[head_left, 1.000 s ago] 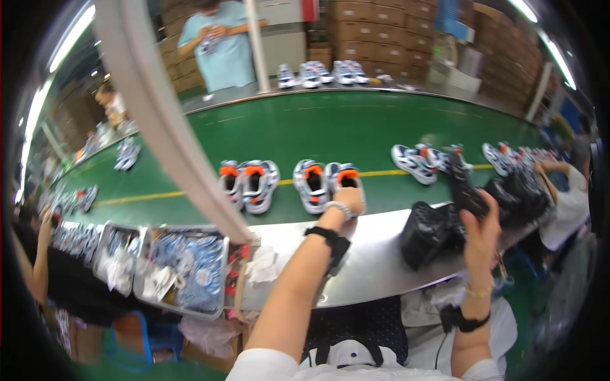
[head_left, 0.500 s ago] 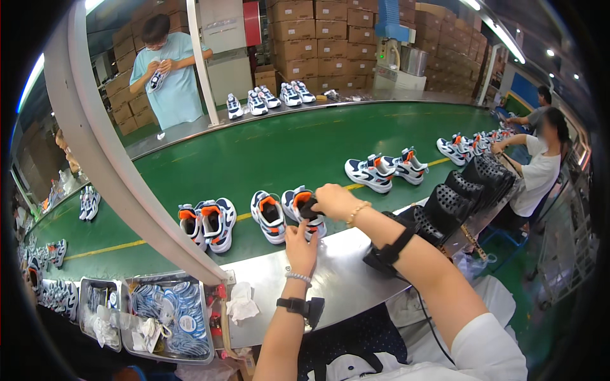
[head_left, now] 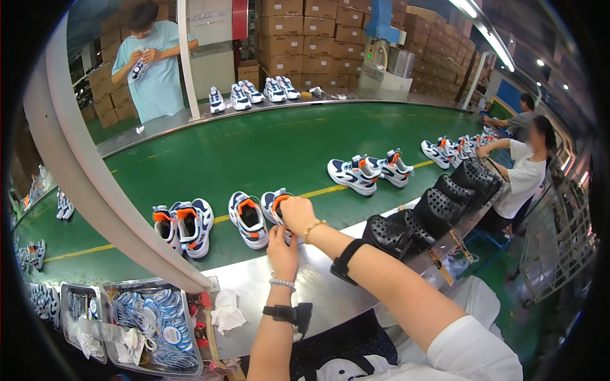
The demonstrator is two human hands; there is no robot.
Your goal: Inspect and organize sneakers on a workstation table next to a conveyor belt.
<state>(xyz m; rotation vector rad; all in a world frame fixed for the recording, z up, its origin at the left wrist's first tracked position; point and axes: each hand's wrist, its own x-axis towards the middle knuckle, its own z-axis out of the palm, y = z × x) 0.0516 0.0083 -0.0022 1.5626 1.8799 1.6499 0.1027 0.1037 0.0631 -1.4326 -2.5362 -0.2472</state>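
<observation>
A white, navy and orange sneaker [head_left: 269, 204] stands on the green belt, partly covered by my hands. My right hand [head_left: 297, 214] is curled over its opening, with the fingertips down inside and out of sight. Whatever those fingers hold is hidden. At the heel of the same sneaker, my left hand [head_left: 282, 249] grips the edge with its fingers pressed together. Just left of it stands the matching sneaker [head_left: 249, 222], its orange lining and dark inside showing. Another pair [head_left: 194, 228] sits further left.
A metal ledge [head_left: 254, 324] runs along my side of the belt [head_left: 254, 146]. Black clogs [head_left: 384, 233] line its right part. Trays with blue-and-white tags [head_left: 171, 336] stand at lower left, beside a slanting post [head_left: 82, 146]. More sneakers [head_left: 352, 176] sit right. Co-workers stand across and at right.
My right hand has gone lower over the sneaker's opening, and the dark piece seen at its fingers is now hidden. The whole view has shifted, moving the scene slightly left.
</observation>
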